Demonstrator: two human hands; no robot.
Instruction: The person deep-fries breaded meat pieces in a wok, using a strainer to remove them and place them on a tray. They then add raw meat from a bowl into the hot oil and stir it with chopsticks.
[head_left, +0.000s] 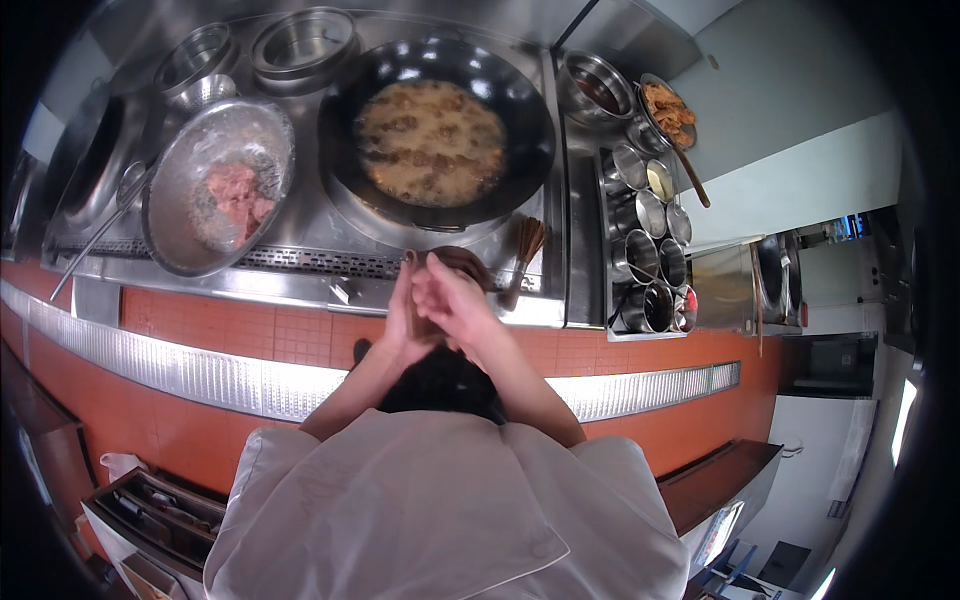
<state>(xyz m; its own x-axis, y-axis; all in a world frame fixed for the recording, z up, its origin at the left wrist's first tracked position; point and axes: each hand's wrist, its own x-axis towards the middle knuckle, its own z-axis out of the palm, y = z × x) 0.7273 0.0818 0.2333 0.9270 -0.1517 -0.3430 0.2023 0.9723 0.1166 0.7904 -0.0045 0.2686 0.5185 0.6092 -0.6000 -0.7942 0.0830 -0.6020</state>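
My left hand (405, 315) is held upright with its fingers straight, in front of the stove's near edge. Bent toward its palm are the fingers of my right hand (454, 300). Whether anything lies between the hands is hidden. Just beyond them, a brown rounded thing (469, 262) is partly covered. Past that sits a large black wok (517, 150), where browned pieces fry in bubbling oil (431, 142). To the left, a tilted steel bowl (169, 217) holds pink raw meat (238, 196). A bamboo wok brush (527, 251) lies right of my hands.
A long-handled utensil (97, 244) juts over the stove's left edge. Steel basins (304, 45) stand behind. On the right are a rack of seasoning containers (649, 247), a pot of dark liquid (596, 86) and fried pieces (667, 112). A metal floor grate (225, 379) crosses the red tiles.
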